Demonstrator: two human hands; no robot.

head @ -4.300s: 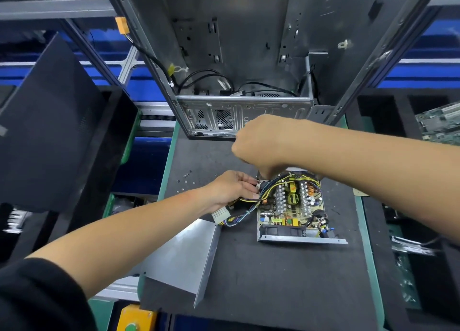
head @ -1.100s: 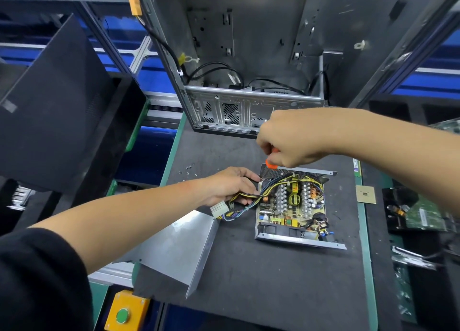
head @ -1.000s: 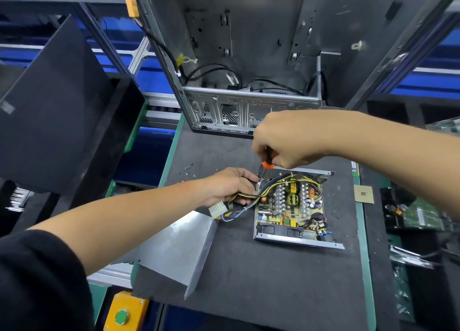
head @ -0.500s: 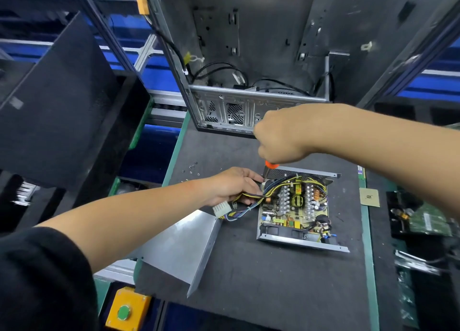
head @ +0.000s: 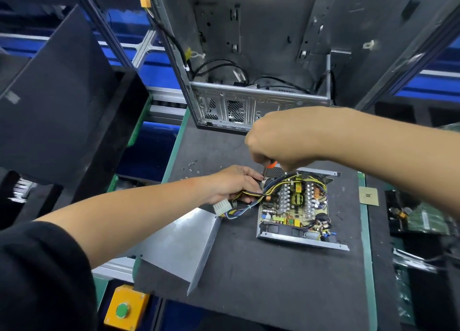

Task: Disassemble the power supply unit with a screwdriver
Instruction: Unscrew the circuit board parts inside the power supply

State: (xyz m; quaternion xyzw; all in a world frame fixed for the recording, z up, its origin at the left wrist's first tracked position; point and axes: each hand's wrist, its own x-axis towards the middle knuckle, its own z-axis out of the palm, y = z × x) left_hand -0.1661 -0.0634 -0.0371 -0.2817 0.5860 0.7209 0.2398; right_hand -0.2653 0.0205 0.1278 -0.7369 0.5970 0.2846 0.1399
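The opened power supply unit (head: pixel 296 207) lies on the dark mat, its circuit board, heat sinks and coils exposed inside a metal tray. My left hand (head: pixel 235 182) grips its yellow and black cable bundle (head: pixel 251 199) at the unit's left side, beside a white connector. My right hand (head: pixel 281 139) is fisted round a screwdriver (head: pixel 268 168) with an orange collar. The shaft points down at the unit's far left corner, close to my left fingertips. The handle is hidden in my fist.
The removed metal cover (head: pixel 181 243) lies at the mat's left front edge. An open computer case (head: pixel 254 102) stands at the back. Several loose screws (head: pixel 191 165) lie far left. A small chip (head: pixel 369 196) sits right; circuit boards (head: pixel 423 218) fill the right bin. A yellow button box (head: pixel 124 308) is below.
My right hand has kept working the screwdriver over the unit's far left corner, shifting slightly, and its shaft now shows below my fist. My left hand has stayed on the cables.
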